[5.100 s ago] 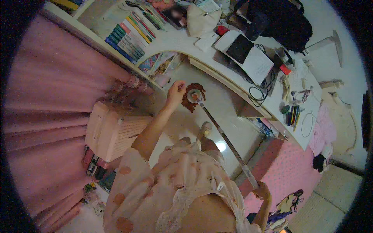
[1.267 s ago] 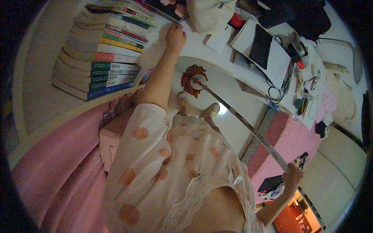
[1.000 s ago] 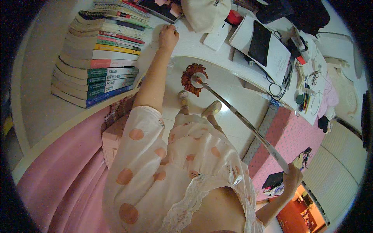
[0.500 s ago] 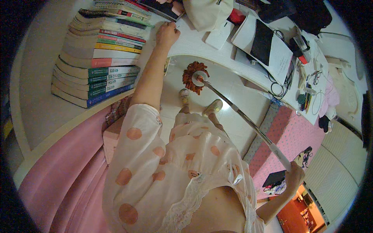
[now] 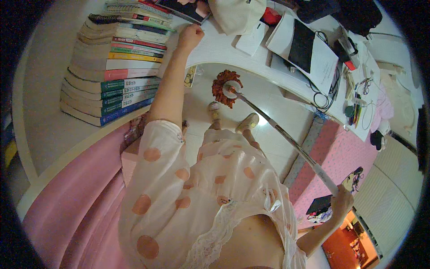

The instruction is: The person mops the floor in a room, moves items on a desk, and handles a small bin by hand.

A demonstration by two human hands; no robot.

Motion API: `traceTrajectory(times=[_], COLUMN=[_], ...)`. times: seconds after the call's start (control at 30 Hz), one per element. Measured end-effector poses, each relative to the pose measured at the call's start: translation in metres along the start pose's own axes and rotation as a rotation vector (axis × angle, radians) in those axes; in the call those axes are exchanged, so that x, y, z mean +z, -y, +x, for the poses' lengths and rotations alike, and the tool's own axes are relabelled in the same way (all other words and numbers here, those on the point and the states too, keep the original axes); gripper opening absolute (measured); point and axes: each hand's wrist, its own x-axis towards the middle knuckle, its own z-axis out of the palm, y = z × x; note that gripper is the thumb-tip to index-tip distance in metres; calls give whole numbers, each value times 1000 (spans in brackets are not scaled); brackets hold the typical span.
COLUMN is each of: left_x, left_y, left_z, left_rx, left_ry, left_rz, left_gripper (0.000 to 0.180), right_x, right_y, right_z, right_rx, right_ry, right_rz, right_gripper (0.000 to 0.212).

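My right hand (image 5: 343,199) is wrapped round the upper end of a mop's metal pole. The pole (image 5: 286,136) slants away to the left, down to the floor. At its far end the mop head (image 5: 227,88), a round grey disc with a reddish-brown fringe, lies on the pale tiles under the desk's curved edge, just beyond my shoes. My left hand (image 5: 191,37) rests closed on the white desk (image 5: 215,49), its arm stretched past the books. Nothing shows in its curled fingers, whose undersides are hidden.
A tall book stack (image 5: 130,85) stands left of my left arm. A cream bag (image 5: 235,15), papers (image 5: 309,54), and cables (image 5: 324,98) cover the desk's right part. A pink dotted bed-like block (image 5: 327,148) stands under the pole; pink curtain-like fabric (image 5: 85,201) hangs at left.
The mop head has shifted very slightly to the right. My left hand has edged a little to the left on the desk, and my right hand keeps its hold on the pole.
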Motion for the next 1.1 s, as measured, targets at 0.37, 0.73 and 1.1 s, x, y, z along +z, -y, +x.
traceTrajectory(times=[0.37,0.73,1.1], left_x=[-17,-35,-18], left_y=[-20,-43,-25], left_z=[-4,-13,-7], left_rx=[-225,-433,-319], left_ry=[143,129,112], left_rz=[-693,-887,-1003], left_gripper=[22,16,18], right_x=[1,2,-6], right_y=[-5,-9,-1], right_z=[0,3,6], right_rx=[-74,-59,17], right_ry=[-111,-87,-92], right_rz=[-27,-47,31], right_gripper=[13,16,15])
